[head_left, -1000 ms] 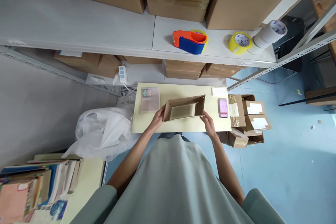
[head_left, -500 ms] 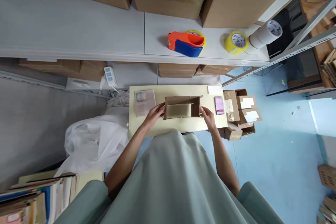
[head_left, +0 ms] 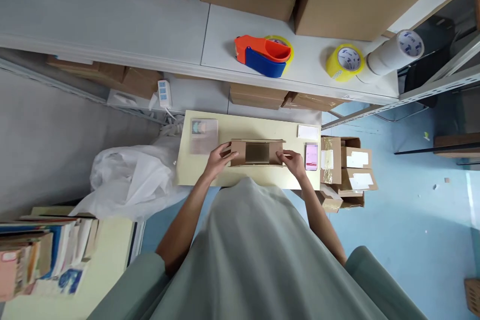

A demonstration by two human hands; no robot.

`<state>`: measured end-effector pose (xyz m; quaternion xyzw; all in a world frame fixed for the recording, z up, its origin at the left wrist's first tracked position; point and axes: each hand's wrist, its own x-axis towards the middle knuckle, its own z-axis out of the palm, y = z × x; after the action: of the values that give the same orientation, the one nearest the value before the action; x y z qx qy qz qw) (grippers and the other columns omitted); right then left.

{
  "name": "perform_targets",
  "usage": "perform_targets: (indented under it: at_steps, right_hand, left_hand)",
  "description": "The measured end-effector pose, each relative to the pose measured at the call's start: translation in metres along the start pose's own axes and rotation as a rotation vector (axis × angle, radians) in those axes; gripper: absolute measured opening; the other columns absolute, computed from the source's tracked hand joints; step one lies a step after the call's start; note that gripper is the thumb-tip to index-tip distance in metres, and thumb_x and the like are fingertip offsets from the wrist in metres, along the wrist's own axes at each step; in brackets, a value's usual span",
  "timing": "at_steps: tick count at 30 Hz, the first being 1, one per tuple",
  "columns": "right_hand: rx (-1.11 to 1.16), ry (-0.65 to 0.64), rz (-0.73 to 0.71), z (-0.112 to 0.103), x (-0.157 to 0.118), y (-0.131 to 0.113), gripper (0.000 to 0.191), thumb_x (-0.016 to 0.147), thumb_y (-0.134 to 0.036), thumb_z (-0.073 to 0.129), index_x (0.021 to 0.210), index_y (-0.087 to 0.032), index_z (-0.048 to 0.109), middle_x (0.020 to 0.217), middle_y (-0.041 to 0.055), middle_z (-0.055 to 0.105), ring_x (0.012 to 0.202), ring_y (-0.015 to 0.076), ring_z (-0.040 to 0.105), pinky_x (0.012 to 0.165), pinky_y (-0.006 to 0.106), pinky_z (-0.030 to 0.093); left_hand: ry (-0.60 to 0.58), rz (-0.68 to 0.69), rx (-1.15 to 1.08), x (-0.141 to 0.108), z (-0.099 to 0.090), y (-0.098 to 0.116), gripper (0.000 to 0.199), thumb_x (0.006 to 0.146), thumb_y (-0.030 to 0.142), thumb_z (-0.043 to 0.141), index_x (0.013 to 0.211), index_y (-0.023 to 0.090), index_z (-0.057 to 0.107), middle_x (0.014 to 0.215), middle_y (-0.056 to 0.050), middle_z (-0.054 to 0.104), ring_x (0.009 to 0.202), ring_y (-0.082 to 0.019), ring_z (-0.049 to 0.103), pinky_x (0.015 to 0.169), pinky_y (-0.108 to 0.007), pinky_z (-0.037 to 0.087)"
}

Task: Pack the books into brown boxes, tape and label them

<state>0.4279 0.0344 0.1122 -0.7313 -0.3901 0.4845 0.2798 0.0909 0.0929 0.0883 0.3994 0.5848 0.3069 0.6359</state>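
An open cardboard box (head_left: 257, 153) lies on the cream table (head_left: 240, 127), its two end flaps folded inward over a dark middle opening. My left hand (head_left: 219, 159) is at the box's left end, thumb on the left flap and fingers behind. At the other end my right hand (head_left: 291, 160) pinches the right flap. To the right of it lie a phone with a pink screen (head_left: 311, 156) and a white card (head_left: 308, 132). A clear plastic case (head_left: 204, 136) rests at the table's left.
A shelf (head_left: 150, 35) above bears large cartons, an orange and blue tape dispenser (head_left: 262, 56), yellow tape (head_left: 345, 62) and white rolls (head_left: 393, 53). Small boxes (head_left: 347, 170) are stacked right of the table, a white plastic bag (head_left: 131, 180) left, books (head_left: 45, 250) lower left.
The box's left and right end flaps have been folded inward, narrowing the opening. Both hands have moved with them. The camera view has shifted and tilted slightly.
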Motion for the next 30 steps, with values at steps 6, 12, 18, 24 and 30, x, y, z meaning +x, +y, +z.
perform_targets:
  at_steps: [6, 12, 18, 24, 30]
  right_hand:
    - [-0.02, -0.118, -0.032, -0.012, 0.008, 0.004, 0.058, 0.089, -0.077, 0.078, 0.113, -0.025, 0.083, 0.13, 0.0138, 0.085, 0.121, 0.0377, 0.082, 0.103, 0.05, 0.067]
    - [0.066, -0.195, -0.186, -0.037, -0.003, -0.003, 0.103, 0.084, -0.082, 0.085, 0.168, -0.032, 0.054, 0.172, 0.0179, 0.055, 0.15, 0.0398, 0.064, 0.121, 0.059, 0.058]
    - [-0.137, -0.316, -0.349, -0.045, -0.009, -0.017, 0.143, 0.068, -0.07, 0.103, 0.182, -0.05, 0.019, 0.187, 0.0101, 0.024, 0.162, 0.0415, 0.048, 0.132, 0.065, 0.046]
    - [-0.259, -0.159, -0.432, -0.035, 0.004, -0.021, 0.082, 0.088, -0.056, 0.093, 0.162, -0.04, 0.062, 0.165, 0.0118, 0.054, 0.147, 0.0371, 0.062, 0.123, 0.057, 0.056]
    - [-0.343, -0.021, -0.429, -0.021, 0.012, -0.009, 0.022, 0.098, -0.042, 0.081, 0.117, -0.032, 0.087, 0.145, 0.0104, 0.07, 0.13, 0.035, 0.073, 0.112, 0.054, 0.064]
  left_hand:
    - [0.017, -0.007, 0.105, -0.002, 0.008, 0.0, 0.104, 0.07, 0.078, 0.092, 0.152, 0.02, 0.067, 0.168, -0.02, 0.06, 0.152, -0.044, 0.061, 0.124, -0.056, 0.055]
    - [-0.101, 0.125, 0.27, -0.028, -0.015, 0.025, 0.109, 0.091, 0.07, 0.082, 0.18, 0.043, 0.026, 0.186, -0.011, 0.035, 0.17, -0.039, 0.039, 0.13, -0.056, 0.049]
    - [-0.261, 0.247, 0.634, -0.038, -0.022, 0.049, 0.139, 0.074, 0.069, 0.098, 0.182, 0.044, 0.016, 0.192, -0.009, 0.008, 0.178, -0.042, 0.011, 0.14, -0.059, 0.032]
    - [-0.145, 0.39, 0.7, -0.016, -0.019, 0.05, 0.077, 0.084, 0.063, 0.092, 0.151, 0.033, 0.067, 0.168, -0.012, 0.05, 0.163, -0.039, 0.044, 0.136, -0.052, 0.04]
    - [-0.042, 0.438, 0.725, 0.0, -0.013, 0.032, 0.024, 0.094, 0.046, 0.085, 0.112, 0.029, 0.083, 0.154, -0.012, 0.059, 0.149, -0.039, 0.058, 0.132, -0.054, 0.045]
